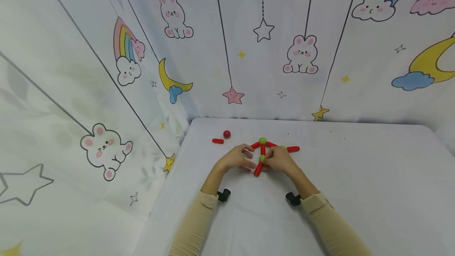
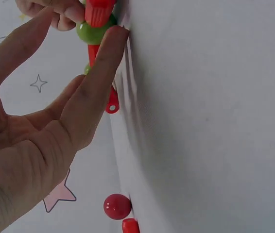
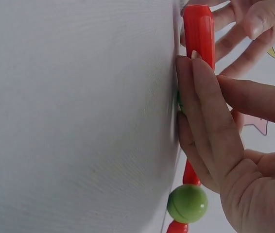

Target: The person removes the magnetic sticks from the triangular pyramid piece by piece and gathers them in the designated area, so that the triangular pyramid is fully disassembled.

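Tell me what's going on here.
A person's right hand pinches the nearest red stick where it meets a green ball, part of a shape of joined sticks and balls on a white table. The left hand is open beside the shape; whether it touches is unclear. A red ball and loose red stick lie off left.

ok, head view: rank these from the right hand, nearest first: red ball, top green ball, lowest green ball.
1. Lowest green ball: right at the right hand's fingertips.
2. Top green ball: just beyond, up and left of the hand.
3. Red ball: farthest, well off to the left.
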### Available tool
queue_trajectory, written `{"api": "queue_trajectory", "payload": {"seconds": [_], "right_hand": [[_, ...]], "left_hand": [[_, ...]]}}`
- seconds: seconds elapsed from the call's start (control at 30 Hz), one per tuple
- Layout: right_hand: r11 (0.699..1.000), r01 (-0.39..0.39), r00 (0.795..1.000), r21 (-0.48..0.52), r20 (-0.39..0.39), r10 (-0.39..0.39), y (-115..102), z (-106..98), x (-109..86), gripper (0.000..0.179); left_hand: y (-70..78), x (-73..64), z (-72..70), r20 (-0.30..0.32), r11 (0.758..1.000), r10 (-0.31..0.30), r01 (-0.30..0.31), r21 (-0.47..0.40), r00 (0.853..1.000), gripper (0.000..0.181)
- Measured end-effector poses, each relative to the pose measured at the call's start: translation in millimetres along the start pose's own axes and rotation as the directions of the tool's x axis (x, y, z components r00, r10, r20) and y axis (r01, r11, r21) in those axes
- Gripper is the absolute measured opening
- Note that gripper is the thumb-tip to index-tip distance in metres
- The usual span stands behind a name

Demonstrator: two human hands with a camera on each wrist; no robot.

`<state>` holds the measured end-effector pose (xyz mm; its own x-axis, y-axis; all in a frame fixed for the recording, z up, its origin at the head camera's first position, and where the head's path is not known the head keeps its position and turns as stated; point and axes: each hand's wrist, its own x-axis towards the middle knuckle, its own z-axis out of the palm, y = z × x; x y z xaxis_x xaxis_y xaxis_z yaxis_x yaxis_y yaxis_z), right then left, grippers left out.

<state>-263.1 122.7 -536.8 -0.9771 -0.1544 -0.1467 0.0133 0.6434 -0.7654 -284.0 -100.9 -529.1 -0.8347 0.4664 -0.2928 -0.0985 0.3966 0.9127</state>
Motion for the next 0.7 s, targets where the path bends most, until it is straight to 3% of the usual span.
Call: {"api": "queue_trajectory", "payload": {"seconds": [0.13, 0.3, 0.57, 0.7], "right_hand": [[0.998, -0.004, 1.0, 0.058, 0.006, 0.004, 3, -1, 1.1, 0.017], [0.994, -0.03, 1.0, 0.104, 0.006, 0.03, 5, -1, 2.0, 0.017], [0.993, -0.041, 0.999, 0.114, 0.001, 0.041, 6, 0, 2.9, 0.022], [0.994, -0.032, 0.999, 0.109, -0.005, 0.032, 7, 0, 3.4, 0.026]], "left_hand": [[-2.1, 3.3, 5.7, 0.005, 0.998, 0.015, -0.015, 0.056, 1.0, 0.064], [-5.0, 5.4, 9.6, -0.044, 0.999, 0.006, -0.004, 0.046, 0.999, 0.069], [-4.0, 2.9, 13.1, -0.029, 0.998, -0.041, 0.042, 0.052, 0.999, 0.08], [-3.9, 2.6, 10.8, -0.036, 0.997, -0.031, 0.034, 0.066, 0.999, 0.081]]}}
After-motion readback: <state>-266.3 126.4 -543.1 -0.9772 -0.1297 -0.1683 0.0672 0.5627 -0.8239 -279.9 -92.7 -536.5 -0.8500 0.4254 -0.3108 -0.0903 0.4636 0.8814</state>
